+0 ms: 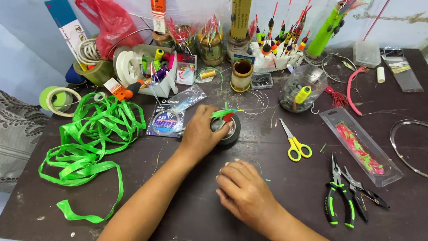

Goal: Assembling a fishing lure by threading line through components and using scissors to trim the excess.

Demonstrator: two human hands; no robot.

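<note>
My left hand point(199, 134) reaches across the dark table point(187, 205) and grips a black roll of tape point(230, 132); a small green and red fishing lure point(226, 114) sticks up at the roll's top. My right hand point(243, 189) rests lower, fingers curled against the tabletop; whether it pinches something small I cannot tell. Yellow-handled scissors point(294, 142) lie just right of the tape roll.
A tangle of green plastic ribbon point(91, 138) covers the left. Black and green pliers point(342, 196) and a clear lure pack point(361, 145) lie right. Jars, floats point(281, 38), spools, a wire packet point(167, 118) and a red bag crowd the back.
</note>
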